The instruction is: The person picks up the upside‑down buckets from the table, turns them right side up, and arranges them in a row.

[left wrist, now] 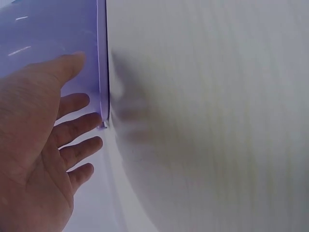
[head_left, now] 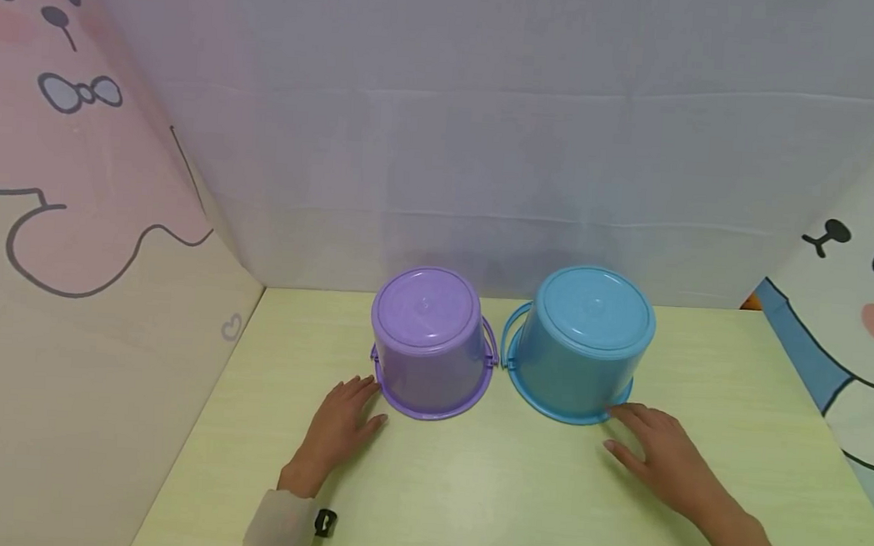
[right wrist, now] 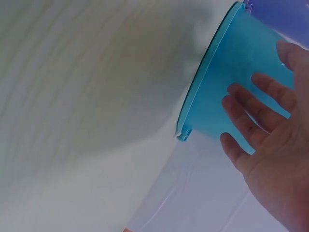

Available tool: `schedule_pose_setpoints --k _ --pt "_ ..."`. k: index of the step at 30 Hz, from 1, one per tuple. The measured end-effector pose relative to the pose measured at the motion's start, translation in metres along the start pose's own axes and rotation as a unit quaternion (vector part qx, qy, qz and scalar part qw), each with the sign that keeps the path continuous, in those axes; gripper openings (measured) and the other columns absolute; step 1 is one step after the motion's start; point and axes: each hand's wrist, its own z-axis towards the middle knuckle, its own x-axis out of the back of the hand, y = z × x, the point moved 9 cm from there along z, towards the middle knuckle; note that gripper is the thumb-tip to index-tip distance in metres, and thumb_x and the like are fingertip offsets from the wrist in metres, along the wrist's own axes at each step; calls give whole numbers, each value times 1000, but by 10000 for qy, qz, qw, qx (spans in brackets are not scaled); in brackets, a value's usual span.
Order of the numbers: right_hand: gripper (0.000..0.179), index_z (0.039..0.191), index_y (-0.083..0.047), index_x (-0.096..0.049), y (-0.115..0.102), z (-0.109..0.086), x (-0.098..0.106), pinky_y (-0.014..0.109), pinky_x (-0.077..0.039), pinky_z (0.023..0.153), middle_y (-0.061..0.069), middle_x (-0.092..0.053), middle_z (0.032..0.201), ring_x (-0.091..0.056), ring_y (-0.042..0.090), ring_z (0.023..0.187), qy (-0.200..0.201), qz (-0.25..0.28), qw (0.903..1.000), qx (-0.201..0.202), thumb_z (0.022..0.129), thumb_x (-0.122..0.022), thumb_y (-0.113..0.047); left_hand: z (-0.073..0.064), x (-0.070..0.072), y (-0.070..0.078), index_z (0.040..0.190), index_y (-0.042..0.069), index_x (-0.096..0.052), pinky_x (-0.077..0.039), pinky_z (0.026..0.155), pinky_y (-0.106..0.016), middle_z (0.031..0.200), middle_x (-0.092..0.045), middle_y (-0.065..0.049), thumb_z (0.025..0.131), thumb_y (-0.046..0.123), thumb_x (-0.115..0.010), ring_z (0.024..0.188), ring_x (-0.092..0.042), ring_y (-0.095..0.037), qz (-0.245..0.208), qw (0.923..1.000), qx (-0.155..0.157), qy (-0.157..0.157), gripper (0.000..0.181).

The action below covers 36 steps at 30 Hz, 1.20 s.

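Two buckets stand upside down side by side on the table: a purple bucket point(head_left: 431, 373) on the left and a larger blue bucket point(head_left: 577, 373) on the right. My left hand point(head_left: 337, 426) is beside the purple bucket's lower left rim, its fingers spread and relaxed. In the left wrist view, that hand point(left wrist: 48, 130) holds nothing. My right hand point(head_left: 659, 454) is at the blue bucket's lower right rim with loose fingers. The right wrist view shows the right hand point(right wrist: 270, 130) likewise holding nothing, in front of the blue bucket point(right wrist: 217, 96). Whether fingertips touch either rim I cannot tell.
Pale yellow tabletop point(head_left: 483, 501) lies under the buckets. Behind them hangs a white cloth point(head_left: 489, 159). Cartoon-printed panels border the table, a pink one point(head_left: 99, 152) at left and a white one point(head_left: 861, 332) at right. The bucket handles nearly meet in the gap between the buckets.
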Motion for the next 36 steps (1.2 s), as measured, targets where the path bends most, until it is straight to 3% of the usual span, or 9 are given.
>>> schedule_pose_setpoints --k 12,24,36 --pt "47 125 -10 -71 -41 11 -11 56 -59 89 7 -72 122 -70 32 110 5 -1 9983 575 82 -90 -11 0 4 12 131 -4 -68 -46 112 -61 132 -69 -22 88 15 -86 125 -63 -43 -1 9994 -258 218 50" --pt "44 126 -7 -71 -80 31 -35 52 -59 92 7 -71 122 -68 31 112 -132 170 9933 1131 85 -87 -12 1 1 17 127 -5 -69 -49 109 -56 130 -69 -23 87 12 -86 122 -64 -42 70 9994 -313 92 46" --pt "46 137 -4 -64 -107 57 -75 56 -54 103 17 -64 137 -63 38 126 -1156 337 9874 1029 96 -78 -18 0 2 27 122 -3 -72 -50 107 -56 131 -68 -23 85 11 -88 122 -63 -43 208 9984 -489 179 42"
